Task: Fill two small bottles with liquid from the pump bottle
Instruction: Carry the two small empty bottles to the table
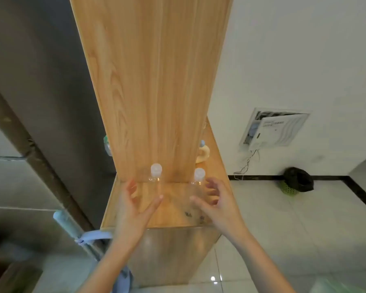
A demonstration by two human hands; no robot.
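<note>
On the light wood surface (173,212), the left hand (135,210) and the right hand (216,201) are reaching, grips wide, at two capped clear bottles.
A tall light wood panel (156,81) is rising from the far edge of the surface, with a white wall (294,60) showing to its right. The left hand is spreading fingers and thumb wide on either side of the left small clear plastic bottle with a white round cap (156,174). The right hand is doing likewise at the right small clear plastic bottle with a white round cap (199,177). Whether either hand is touching its bottle is unclear. Both bottles are standing upright, apart from each other, at the far edge against the panel. Farther right, a pale yellow object with a blue top (203,155) is sitting half hidden behind the panel.
</note>
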